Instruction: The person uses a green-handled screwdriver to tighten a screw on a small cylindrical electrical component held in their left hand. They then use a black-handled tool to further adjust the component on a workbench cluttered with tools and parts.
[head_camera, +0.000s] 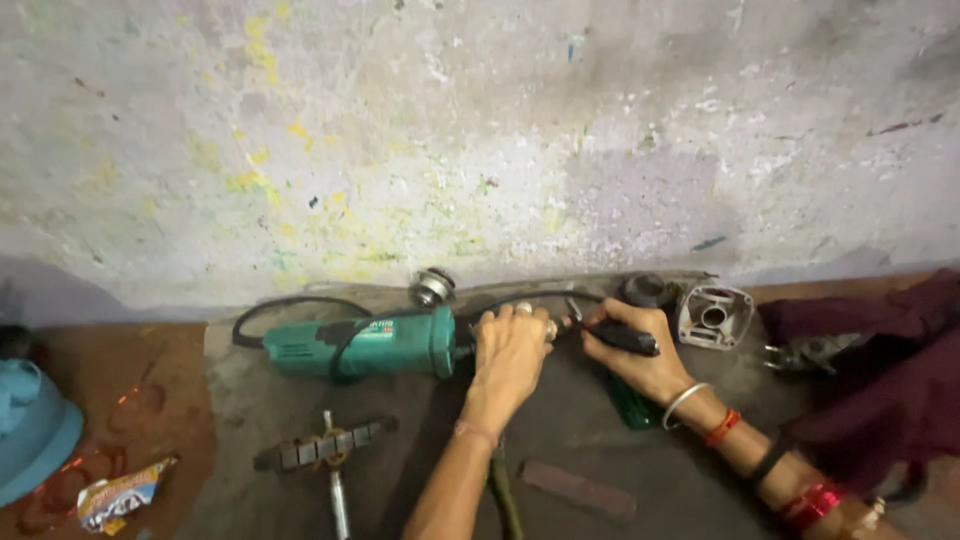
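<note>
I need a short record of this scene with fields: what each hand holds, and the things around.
Left hand: grips the front end of the green power tool body
Right hand: holds a black-handled tool, tip toward the left hand
Behind: grey metal gear housing, round metal part
In front: metal rotor with shaft
Surface: grey mat

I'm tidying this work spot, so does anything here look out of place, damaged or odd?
Yes. The green power tool body lies on its side with its front end off; the grey metal gear housing sits apart by the wall. The left hand grips the open end, and the right hand holds a black-handled tool.
</note>
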